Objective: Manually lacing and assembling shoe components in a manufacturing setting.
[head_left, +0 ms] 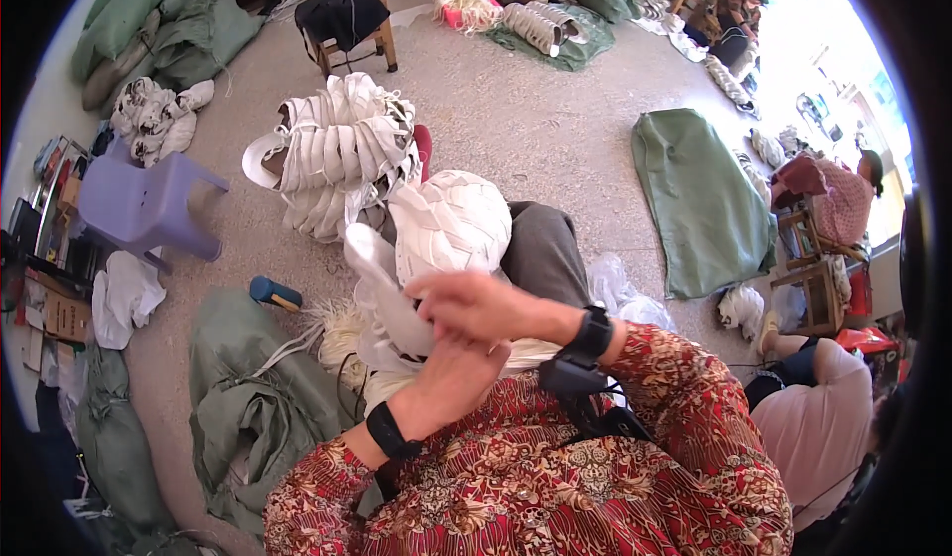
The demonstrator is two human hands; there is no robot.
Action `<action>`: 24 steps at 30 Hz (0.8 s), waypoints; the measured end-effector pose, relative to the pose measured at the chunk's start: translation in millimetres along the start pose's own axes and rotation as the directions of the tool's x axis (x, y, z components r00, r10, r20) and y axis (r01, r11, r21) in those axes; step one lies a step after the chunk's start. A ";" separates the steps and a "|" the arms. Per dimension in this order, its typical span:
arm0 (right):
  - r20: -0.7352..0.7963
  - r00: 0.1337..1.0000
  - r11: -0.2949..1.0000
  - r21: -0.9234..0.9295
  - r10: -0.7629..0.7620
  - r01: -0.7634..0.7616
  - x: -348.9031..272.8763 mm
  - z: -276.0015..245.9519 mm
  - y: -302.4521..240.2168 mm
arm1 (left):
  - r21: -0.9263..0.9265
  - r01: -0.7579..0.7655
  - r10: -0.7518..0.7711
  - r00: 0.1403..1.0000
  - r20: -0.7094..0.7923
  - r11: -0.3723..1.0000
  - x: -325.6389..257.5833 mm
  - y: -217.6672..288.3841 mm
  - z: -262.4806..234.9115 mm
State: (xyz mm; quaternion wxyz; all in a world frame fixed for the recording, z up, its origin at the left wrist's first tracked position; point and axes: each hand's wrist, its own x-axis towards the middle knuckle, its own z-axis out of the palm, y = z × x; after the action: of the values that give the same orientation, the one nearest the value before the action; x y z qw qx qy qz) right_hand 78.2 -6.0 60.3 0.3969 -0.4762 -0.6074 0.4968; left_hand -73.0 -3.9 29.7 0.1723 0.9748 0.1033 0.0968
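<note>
On my lap rests a white woven shoe upper [454,221], its strips interlaced over a rounded toe. A pale, smooth curved flap [382,283] extends from it toward me. Just nearer than the woven part, my right hand [486,306] crosses over the left, its fingers bent and pinched together. My left hand [454,382] is closed beneath it, with its fingertips partly covered. Whatever thin piece lies between the fingers is too small to make out. Cream strips [342,343] hang in a bundle to the left of my hands.
Stacked white woven uppers [347,154] stand on the floor ahead to the left. A blue-handled tool [276,293] and a green sack [248,377] lie left. A purple stool [149,199] is farther left; another green sack [694,199] lies right. Other people sit along the right.
</note>
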 end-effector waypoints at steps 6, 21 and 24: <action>-0.340 0.934 0.942 -0.336 -0.112 -0.010 24.6 -68.2 17.7 | 0.048 -0.018 0.025 0.987 -0.157 0.999 -1.5 -22.9 -11.1; -0.389 0.920 0.995 -0.099 -0.036 -0.003 87.7 -63.3 42.5 | 0.125 -0.022 0.057 0.955 -0.291 0.992 1.2 -27.5 -18.3; -0.440 0.890 0.989 0.129 0.120 -0.070 77.5 -86.0 33.7 | 0.038 0.104 -0.089 0.955 -0.283 0.994 7.1 -32.6 -30.0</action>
State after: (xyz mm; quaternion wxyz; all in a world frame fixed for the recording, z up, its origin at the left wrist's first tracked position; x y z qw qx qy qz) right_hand 148.6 90.5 44.3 0.5263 -0.5843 -0.4478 0.4255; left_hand -78.5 37.1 46.8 0.1348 0.9492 0.1766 0.2228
